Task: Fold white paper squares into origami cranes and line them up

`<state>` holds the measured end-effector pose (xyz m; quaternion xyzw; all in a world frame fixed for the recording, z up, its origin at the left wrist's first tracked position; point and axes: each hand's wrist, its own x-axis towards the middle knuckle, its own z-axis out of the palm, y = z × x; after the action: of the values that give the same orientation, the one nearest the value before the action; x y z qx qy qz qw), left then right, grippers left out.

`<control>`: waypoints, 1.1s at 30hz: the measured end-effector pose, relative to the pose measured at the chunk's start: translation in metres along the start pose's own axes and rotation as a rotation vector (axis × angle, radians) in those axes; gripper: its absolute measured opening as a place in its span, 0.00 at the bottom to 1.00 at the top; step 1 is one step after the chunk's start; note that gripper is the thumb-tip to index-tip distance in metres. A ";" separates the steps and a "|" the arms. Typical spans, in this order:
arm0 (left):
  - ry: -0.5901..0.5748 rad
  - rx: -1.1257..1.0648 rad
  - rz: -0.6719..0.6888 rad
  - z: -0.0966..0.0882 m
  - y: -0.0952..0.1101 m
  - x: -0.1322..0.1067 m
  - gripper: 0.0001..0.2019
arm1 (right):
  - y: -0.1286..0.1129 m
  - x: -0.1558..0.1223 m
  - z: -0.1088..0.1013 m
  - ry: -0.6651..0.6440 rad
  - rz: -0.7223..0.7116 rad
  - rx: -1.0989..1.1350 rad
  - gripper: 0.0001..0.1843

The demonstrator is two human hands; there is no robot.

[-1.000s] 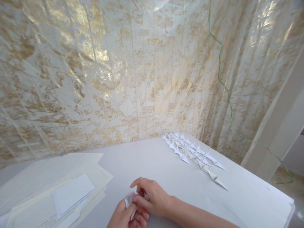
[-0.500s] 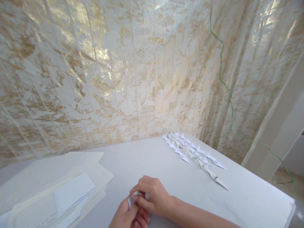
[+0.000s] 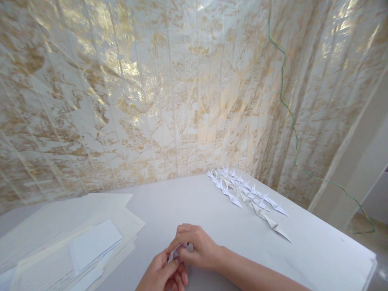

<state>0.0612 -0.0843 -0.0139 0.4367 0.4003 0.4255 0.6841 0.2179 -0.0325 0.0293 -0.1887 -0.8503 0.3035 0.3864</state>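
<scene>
Between my hands, near the front of the white table (image 3: 178,202), is a small piece of folded white paper (image 3: 173,255), mostly covered by fingers. My left hand (image 3: 162,270) pinches it from below, its thumb on the near side. From above and the right, my right hand (image 3: 197,247) grips the same paper with thumb and curled fingers. The paper's full shape cannot be made out. Rows of folded paper cranes (image 3: 242,193) stand farther back on the right, apart from both hands.
On the left lie loose paper sheets (image 3: 127,210), with a stack of cut white paper (image 3: 95,244) on top. Behind the table hangs a gold-patterned curtain (image 3: 169,101). A green cord (image 3: 294,125) runs down it to the right, past the table's right edge.
Both hands have shifted slightly around the folded paper. The right fingers and thumb sit a little differently, and the left hand has tilted. The cranes and sheets stay where they were.
</scene>
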 end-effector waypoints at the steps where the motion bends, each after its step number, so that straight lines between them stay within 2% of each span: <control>1: -0.002 -0.003 0.001 0.000 0.001 -0.001 0.23 | -0.002 0.001 -0.002 -0.007 0.040 0.050 0.12; 3: -0.009 -0.005 0.000 0.000 0.003 -0.001 0.25 | -0.004 0.002 -0.005 -0.002 0.124 0.138 0.09; 7: -0.015 -0.009 -0.012 0.000 0.007 -0.001 0.26 | 0.001 0.002 -0.006 0.044 0.217 0.300 0.15; 10: -0.005 -0.005 -0.020 0.000 0.011 -0.002 0.26 | 0.005 0.002 -0.007 0.024 0.260 0.379 0.15; 16: 0.055 0.061 -0.006 0.004 0.014 -0.002 0.32 | 0.001 0.003 -0.010 0.020 0.227 0.266 0.08; 18: 0.093 0.114 0.011 0.003 0.012 -0.001 0.32 | -0.001 0.003 -0.007 0.033 0.239 0.243 0.10; 20: 0.134 0.186 0.037 0.002 0.011 0.000 0.32 | -0.002 0.002 -0.003 0.070 0.289 0.214 0.15; 22: 0.177 0.266 0.073 -0.001 0.010 -0.001 0.32 | -0.001 0.001 0.002 0.120 0.354 0.189 0.16; 27: 0.290 0.412 0.170 -0.003 0.012 -0.005 0.30 | 0.005 0.000 0.006 0.196 0.440 0.203 0.03; 33: 0.340 0.487 0.221 0.000 0.017 -0.008 0.29 | 0.011 0.003 0.004 0.236 0.478 0.284 0.10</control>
<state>0.0545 -0.0870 0.0030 0.5512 0.5491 0.4556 0.4325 0.2139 -0.0241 0.0217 -0.3614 -0.6800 0.4777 0.4229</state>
